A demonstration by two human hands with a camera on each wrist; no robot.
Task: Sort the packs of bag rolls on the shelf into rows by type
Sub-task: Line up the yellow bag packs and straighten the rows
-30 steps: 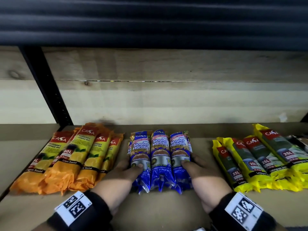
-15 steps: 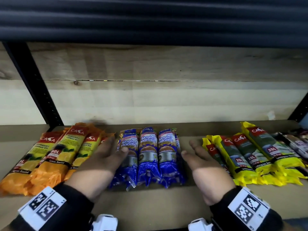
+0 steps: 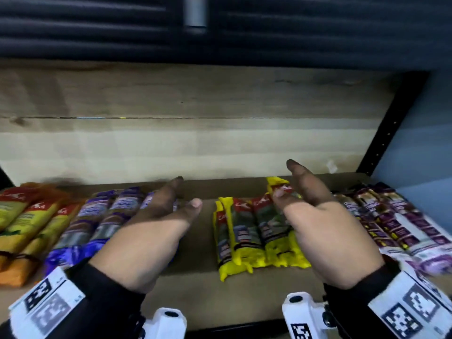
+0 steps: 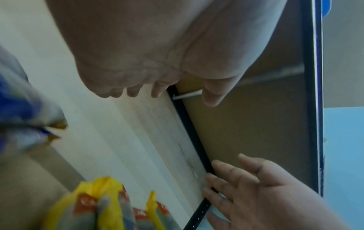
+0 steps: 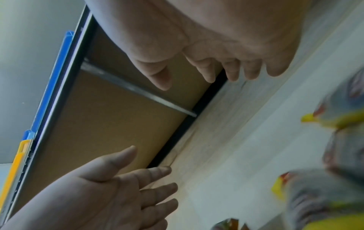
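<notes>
Four kinds of packs lie in rows along the shelf (image 3: pixel 195 285): orange packs (image 3: pixel 22 223) at the far left of the frame, blue packs (image 3: pixel 102 221) next to them, yellow packs (image 3: pixel 247 231) right of centre, and purple packs (image 3: pixel 401 223) at the far right. My left hand (image 3: pixel 146 241) hangs above the right end of the blue row, fingers (image 3: pixel 171 189) straight and loosely spread, holding nothing. My right hand (image 3: pixel 327 231) hangs over the right side of the yellow row, fingers (image 3: pixel 300 177) likewise relaxed and apart, palm turned inward, gripping nothing; whether it brushes the yellow wrappers I cannot tell.

I judge the step in hand to be squaring up the yellow row, since both palms face each other on either side of it. One yellow pack sits further back than its neighbours. My next move calls for lowering both hands flat against the row's two sides and pressing the packs together evenly, without nudging the purple ones beside them.
</notes>
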